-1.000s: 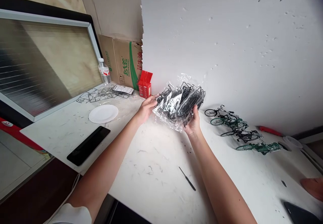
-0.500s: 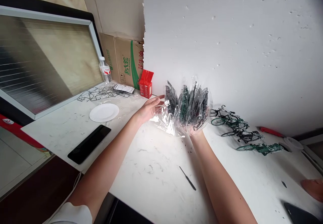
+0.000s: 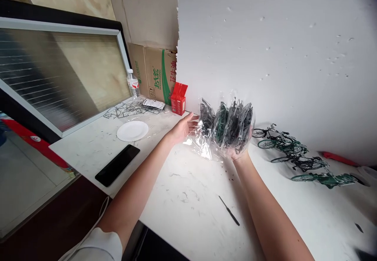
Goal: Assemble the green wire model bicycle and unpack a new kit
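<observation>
A clear plastic bag (image 3: 203,149) is held up above the white table, packed with several flat bundles of black, grey and dark green plastic parts (image 3: 225,125). My right hand (image 3: 240,153) supports it from below and behind, with most of its fingers hidden by the bag. At the bag's left edge is my left hand (image 3: 180,130), its fingers stretched and apart; the fingertips reach behind the clear film, and I cannot tell how firmly they touch it. To the right, several small model bicycles (image 3: 304,163), black and green, stand in a row.
A thin black-handled tool (image 3: 229,210) and a black phone (image 3: 118,165) lie on the table (image 3: 182,214). Farther back are a white plate (image 3: 132,130), empty part frames (image 3: 126,110), a water bottle (image 3: 133,83), a red box (image 3: 178,99) and a cardboard carton (image 3: 153,72). A wall (image 3: 265,49) rises behind.
The view has turned slightly left, so everything sits farther right in the picture. Both hands and the bag keep nearly the same pose.
</observation>
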The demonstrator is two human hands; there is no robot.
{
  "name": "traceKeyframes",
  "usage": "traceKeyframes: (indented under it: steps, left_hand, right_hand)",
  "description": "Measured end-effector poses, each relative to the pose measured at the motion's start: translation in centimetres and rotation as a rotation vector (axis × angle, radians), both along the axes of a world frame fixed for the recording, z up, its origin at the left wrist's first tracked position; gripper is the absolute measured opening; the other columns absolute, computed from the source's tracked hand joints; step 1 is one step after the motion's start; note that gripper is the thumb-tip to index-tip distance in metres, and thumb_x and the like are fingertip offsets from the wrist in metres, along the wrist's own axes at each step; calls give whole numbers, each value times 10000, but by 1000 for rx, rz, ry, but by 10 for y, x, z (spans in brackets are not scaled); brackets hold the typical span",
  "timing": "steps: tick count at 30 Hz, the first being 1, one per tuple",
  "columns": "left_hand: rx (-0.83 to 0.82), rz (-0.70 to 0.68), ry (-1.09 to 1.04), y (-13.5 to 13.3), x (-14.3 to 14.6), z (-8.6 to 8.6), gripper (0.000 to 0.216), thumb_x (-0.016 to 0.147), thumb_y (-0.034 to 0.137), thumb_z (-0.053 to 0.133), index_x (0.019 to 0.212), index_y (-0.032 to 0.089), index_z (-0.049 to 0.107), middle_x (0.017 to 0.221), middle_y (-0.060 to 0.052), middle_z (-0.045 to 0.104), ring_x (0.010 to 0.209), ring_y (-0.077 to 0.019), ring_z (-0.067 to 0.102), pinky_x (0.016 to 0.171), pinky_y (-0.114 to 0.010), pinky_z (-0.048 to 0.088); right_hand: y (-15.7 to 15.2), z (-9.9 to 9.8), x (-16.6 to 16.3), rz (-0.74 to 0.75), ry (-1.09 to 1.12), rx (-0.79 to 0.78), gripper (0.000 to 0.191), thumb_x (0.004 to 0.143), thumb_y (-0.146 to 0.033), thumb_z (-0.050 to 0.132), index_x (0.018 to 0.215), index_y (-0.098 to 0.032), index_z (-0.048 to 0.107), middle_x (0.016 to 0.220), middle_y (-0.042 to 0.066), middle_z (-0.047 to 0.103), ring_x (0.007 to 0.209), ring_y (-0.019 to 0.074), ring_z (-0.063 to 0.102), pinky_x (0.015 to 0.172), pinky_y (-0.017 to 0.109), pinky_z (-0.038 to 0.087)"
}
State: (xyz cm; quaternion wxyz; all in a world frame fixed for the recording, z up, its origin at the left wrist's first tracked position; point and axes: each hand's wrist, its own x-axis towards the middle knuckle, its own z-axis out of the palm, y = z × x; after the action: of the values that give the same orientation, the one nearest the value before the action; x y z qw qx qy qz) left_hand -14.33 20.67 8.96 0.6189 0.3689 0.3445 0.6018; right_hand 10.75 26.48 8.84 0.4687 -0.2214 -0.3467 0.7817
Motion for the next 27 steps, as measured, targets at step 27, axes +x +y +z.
traceKeyframes:
  steps: [27]
  left_hand:
    - [-43, -53, 60, 9, 9, -43, 675, 740, 566, 993, 1259, 182, 793, 1197, -160, 826, 1086, -351, 797, 948, -441, 620]
  right_hand:
    - [-4, 6, -18, 124, -335, 66, 431, 811, -355, 939, 1176, -208, 761, 1104, 87, 857, 1031, 306, 829, 1036, 464, 692]
